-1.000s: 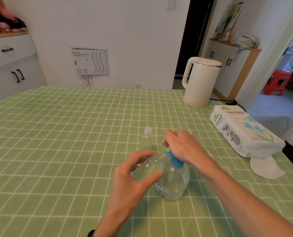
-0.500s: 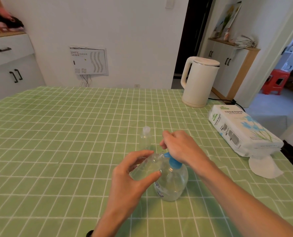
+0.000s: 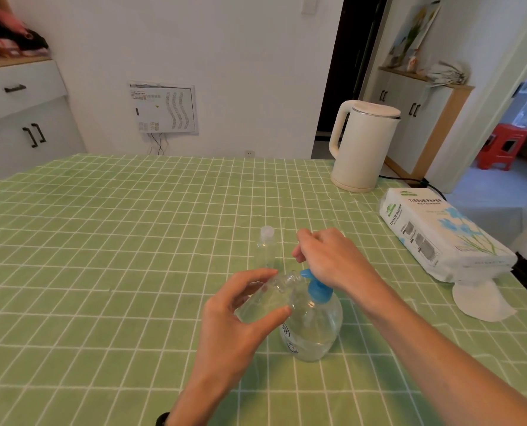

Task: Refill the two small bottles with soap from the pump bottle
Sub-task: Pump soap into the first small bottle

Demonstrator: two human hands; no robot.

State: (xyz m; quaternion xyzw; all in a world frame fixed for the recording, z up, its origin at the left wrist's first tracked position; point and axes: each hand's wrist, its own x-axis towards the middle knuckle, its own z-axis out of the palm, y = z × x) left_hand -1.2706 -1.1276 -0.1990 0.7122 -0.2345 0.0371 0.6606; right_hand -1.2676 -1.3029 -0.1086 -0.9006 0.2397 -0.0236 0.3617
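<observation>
Centre frame: left hand (image 3: 234,327) grips a tilted small bottle (image 3: 265,299) at the pump bottle (image 3: 314,330)'s blue spout; right hand (image 3: 326,256) curls over its pump; a second small bottle (image 3: 266,247) stands capped behind.

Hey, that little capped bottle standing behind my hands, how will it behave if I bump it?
The small capped bottle is tall and narrow on a slightly wrinkled tablecloth, so it would probably tip easily. It looks clear and possibly empty, so likely very light. Once on its side, its round body may roll.
</observation>
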